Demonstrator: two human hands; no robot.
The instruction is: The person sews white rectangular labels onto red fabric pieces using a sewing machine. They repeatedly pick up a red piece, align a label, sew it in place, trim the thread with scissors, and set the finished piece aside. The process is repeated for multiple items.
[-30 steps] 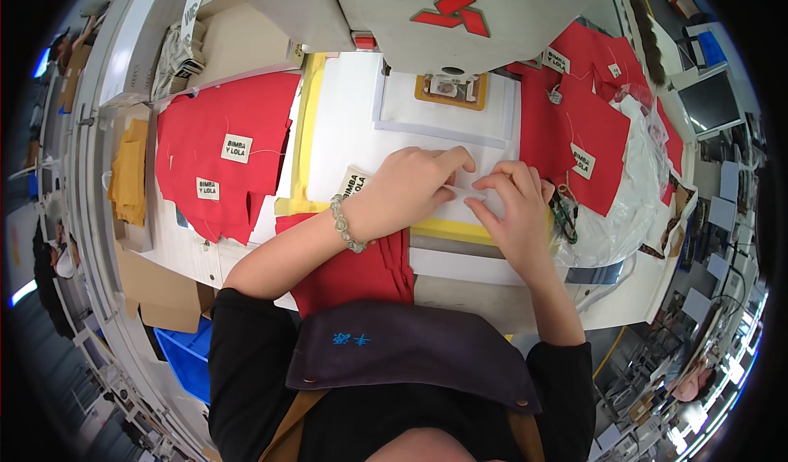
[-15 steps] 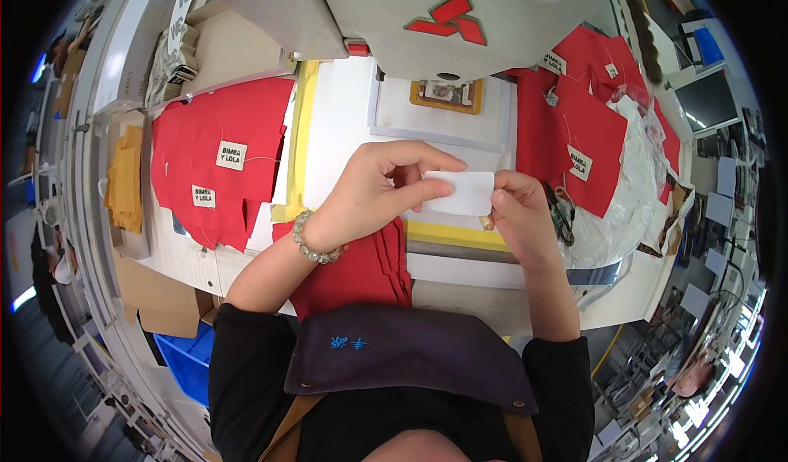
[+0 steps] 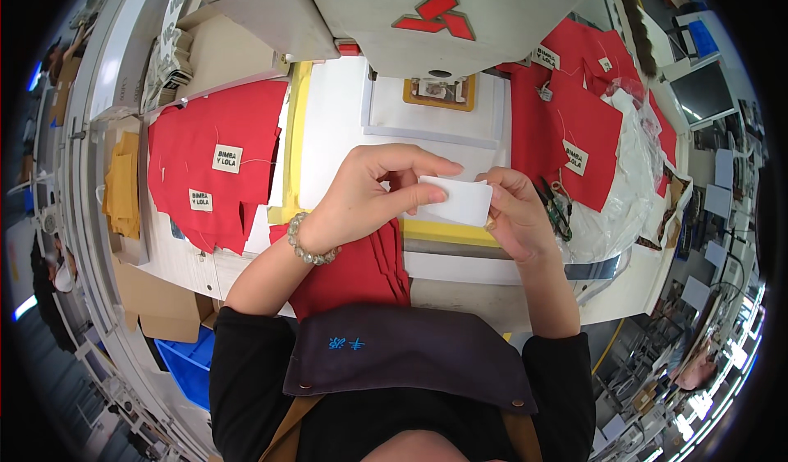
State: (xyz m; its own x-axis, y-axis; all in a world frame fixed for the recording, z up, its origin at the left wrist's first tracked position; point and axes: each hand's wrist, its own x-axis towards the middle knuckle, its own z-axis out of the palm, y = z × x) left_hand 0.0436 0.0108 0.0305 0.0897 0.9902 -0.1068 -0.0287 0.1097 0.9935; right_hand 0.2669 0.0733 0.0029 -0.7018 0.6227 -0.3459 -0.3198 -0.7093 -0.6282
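Note:
A small blank white card with rounded corners (image 3: 465, 203) is held between my two hands over the near part of the work table. My left hand (image 3: 373, 191), with a beaded bracelet at its wrist, pinches the card's left end between thumb and fingers. At the other end, my right hand (image 3: 519, 211) grips the card's right edge, its lower fingers curled. Below my left forearm lies a stack of red fabric pieces (image 3: 361, 269), overhanging toward my apron. Just beyond the hands, a clear plate with a yellow-framed opening (image 3: 439, 92) sits under the machine head.
A large sewing machine head (image 3: 435, 18) fills the far middle. Red fabric pieces with white labels lie at left (image 3: 217, 162) and right (image 3: 574, 125). Dark-handled scissors (image 3: 558, 211) rest beside clear plastic wrap (image 3: 603, 224). A blue bin (image 3: 185, 363) stands lower left.
The card has tilted, its right end dipping slightly toward me. Both hands keep hold of it. The whole view has shifted a little.

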